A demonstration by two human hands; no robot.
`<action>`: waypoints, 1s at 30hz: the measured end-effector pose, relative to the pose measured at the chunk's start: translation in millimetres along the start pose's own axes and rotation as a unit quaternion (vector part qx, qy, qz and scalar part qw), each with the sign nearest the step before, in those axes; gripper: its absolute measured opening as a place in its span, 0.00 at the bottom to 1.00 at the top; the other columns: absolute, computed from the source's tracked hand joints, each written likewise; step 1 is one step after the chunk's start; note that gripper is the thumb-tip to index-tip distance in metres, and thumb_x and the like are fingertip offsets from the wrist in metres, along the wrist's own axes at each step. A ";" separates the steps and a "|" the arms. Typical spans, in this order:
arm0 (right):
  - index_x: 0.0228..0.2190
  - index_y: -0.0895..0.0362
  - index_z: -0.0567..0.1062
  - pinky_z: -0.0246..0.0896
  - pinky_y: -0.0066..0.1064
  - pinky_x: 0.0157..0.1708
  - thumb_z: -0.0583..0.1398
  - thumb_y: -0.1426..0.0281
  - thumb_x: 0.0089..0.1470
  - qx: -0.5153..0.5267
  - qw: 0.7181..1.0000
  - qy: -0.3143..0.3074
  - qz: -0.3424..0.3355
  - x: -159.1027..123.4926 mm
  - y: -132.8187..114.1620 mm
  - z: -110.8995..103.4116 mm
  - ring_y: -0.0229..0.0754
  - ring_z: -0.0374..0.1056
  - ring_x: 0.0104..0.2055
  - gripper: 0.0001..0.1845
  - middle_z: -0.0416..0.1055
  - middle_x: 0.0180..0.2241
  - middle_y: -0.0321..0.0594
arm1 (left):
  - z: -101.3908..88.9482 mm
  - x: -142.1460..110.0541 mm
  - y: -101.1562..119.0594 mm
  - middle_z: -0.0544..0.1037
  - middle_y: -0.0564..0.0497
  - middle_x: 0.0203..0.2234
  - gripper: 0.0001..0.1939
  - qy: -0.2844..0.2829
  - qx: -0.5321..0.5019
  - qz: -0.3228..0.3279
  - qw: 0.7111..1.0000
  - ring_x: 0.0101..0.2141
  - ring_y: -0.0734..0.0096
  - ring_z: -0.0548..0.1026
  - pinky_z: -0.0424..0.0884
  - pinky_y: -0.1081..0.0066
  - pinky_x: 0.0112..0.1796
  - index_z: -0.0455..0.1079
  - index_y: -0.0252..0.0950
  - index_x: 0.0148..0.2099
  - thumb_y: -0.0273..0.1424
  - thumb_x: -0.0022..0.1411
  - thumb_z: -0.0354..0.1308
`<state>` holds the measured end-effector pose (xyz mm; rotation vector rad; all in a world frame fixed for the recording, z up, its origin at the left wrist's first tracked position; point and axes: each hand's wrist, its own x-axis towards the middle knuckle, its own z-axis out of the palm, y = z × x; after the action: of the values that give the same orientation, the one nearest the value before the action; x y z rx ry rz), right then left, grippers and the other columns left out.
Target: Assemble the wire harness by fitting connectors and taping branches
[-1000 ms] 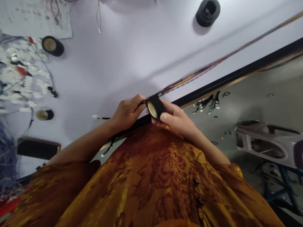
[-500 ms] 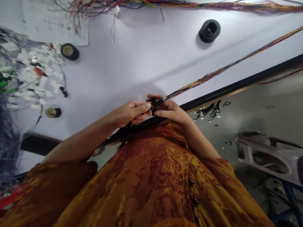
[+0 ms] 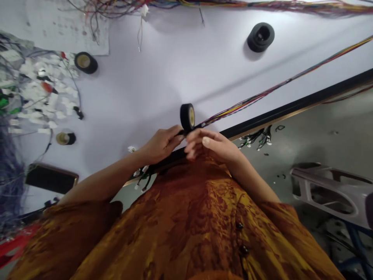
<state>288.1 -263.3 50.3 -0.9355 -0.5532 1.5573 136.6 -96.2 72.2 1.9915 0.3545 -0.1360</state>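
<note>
My left hand [image 3: 161,146] is closed, thumb pressed on the taped end of a wire bundle [image 3: 233,110]. The bundle's yellow, red and dark strands run taut up to the right edge. A roll of black tape [image 3: 187,116] stands on edge just above the bundle, between the two hands, its pale core facing right. My right hand [image 3: 214,144] is just below the roll, fingers curved and slightly blurred, thumb apart, nothing seen in its grasp. Whether its fingertips touch the bundle I cannot tell.
More tape rolls lie on the white table: one at the right [image 3: 260,37], others at the left. Small white connectors [image 3: 43,89] lie in a heap beside a phone [image 3: 51,178]. A wire harness [image 3: 279,6] crosses the far side. Beyond the dark table edge stands a plastic stool [image 3: 329,190].
The black tape roll, hidden among the fingers before, now shows above the bundle. My right hand has dropped slightly below it with its fingers loosened. My left hand still grips the bundle.
</note>
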 end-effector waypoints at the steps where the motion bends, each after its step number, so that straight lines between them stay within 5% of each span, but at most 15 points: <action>1: 0.41 0.56 0.74 0.72 0.33 0.42 0.63 0.53 0.57 -0.028 0.999 0.034 -0.011 0.4 7.0 -6.7 0.38 0.74 0.38 0.20 0.77 0.37 0.40 | -1.8 0.3 1.3 0.68 0.55 0.21 0.15 -0.025 -0.047 -0.026 0.998 0.22 0.77 0.66 0.64 0.75 0.26 0.68 0.35 0.41 0.40 0.71 0.47; 4: 0.46 0.51 0.74 0.68 0.36 0.53 0.71 0.61 0.48 -0.114 0.983 0.110 -0.093 6.2 18.7 -20.0 0.40 0.71 0.47 0.24 0.75 0.44 0.38 | -7.1 1.8 5.1 0.57 0.60 0.17 0.19 -0.129 -0.240 -0.120 0.955 0.17 0.80 0.56 0.59 0.77 0.21 0.68 0.34 0.39 0.45 0.71 0.48; 8: 0.60 0.44 0.65 0.62 0.41 0.60 0.69 0.60 0.48 -0.153 0.976 0.031 -0.153 26.5 1.4 -20.8 0.46 0.65 0.58 0.39 0.68 0.58 0.38 | -11.7 1.8 10.8 0.48 0.62 0.16 0.21 -0.238 -0.429 -0.190 0.851 0.14 0.83 0.45 0.53 0.78 0.16 0.70 0.34 0.39 0.48 0.68 0.52; 11: 0.61 0.44 0.65 0.65 0.40 0.55 0.68 0.58 0.50 -0.172 0.973 -0.007 -0.154 39.9 -9.1 -21.5 0.46 0.66 0.56 0.38 0.64 0.61 0.38 | -13.5 -0.4 14.5 0.47 0.62 0.17 0.20 -0.258 -0.463 -0.197 0.825 0.14 0.84 0.42 0.48 0.78 0.15 0.71 0.34 0.40 0.47 0.67 0.53; 15: 0.58 0.51 0.68 0.66 0.39 0.53 0.66 0.54 0.52 -0.172 0.977 -0.008 -0.122 36.5 14.4 -22.6 0.45 0.68 0.51 0.35 0.71 0.52 0.41 | -15.9 -1.3 14.8 0.48 0.62 0.17 0.20 -0.186 -0.373 -0.164 0.894 0.15 0.81 0.46 0.50 0.77 0.16 0.69 0.35 0.39 0.48 0.68 0.50; 19: 0.56 0.55 0.69 0.69 0.38 0.47 0.64 0.52 0.54 -0.179 0.980 0.042 -0.076 1.6 34.2 -3.5 0.44 0.70 0.46 0.34 0.74 0.48 0.44 | -12.5 1.4 9.2 0.60 0.57 0.18 0.18 -0.063 -0.041 -0.076 0.994 0.19 0.77 0.57 0.56 0.74 0.22 0.68 0.35 0.37 0.43 0.70 0.47; 23: 0.54 0.57 0.70 0.71 0.34 0.39 0.62 0.49 0.56 -0.151 0.985 0.062 -0.050 -15.7 9.1 21.5 0.41 0.73 0.40 0.32 0.76 0.46 0.47 | -2.9 0.6 -2.8 0.69 0.51 0.21 0.14 0.029 0.252 -0.015 0.967 0.21 0.72 0.65 0.57 0.71 0.25 0.68 0.35 0.36 0.38 0.69 0.48; 26: 0.52 0.59 0.71 0.71 0.32 0.36 0.58 0.45 0.58 -0.037 0.998 0.003 -0.043 -4.1 -10.3 24.3 0.39 0.74 0.36 0.33 0.77 0.44 0.48 | -1.3 -1.5 -8.6 0.72 0.50 0.23 0.15 0.046 0.265 -0.004 0.963 0.21 0.71 0.67 0.57 0.70 0.25 0.70 0.35 0.39 0.39 0.69 0.48; 30: 0.47 0.57 0.74 0.72 0.33 0.42 0.61 0.51 0.59 0.003 1.000 -0.001 -0.020 3.3 -4.3 9.5 0.39 0.75 0.38 0.24 0.77 0.43 0.45 | -7.0 -1.2 -3.3 0.69 0.53 0.22 0.18 0.000 0.050 -0.019 0.999 0.22 0.75 0.65 0.61 0.73 0.26 0.70 0.34 0.38 0.42 0.69 0.49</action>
<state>282.9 -257.8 58.2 -0.9141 -0.5641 1.5237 134.0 -88.8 72.6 2.0834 0.3920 -0.1809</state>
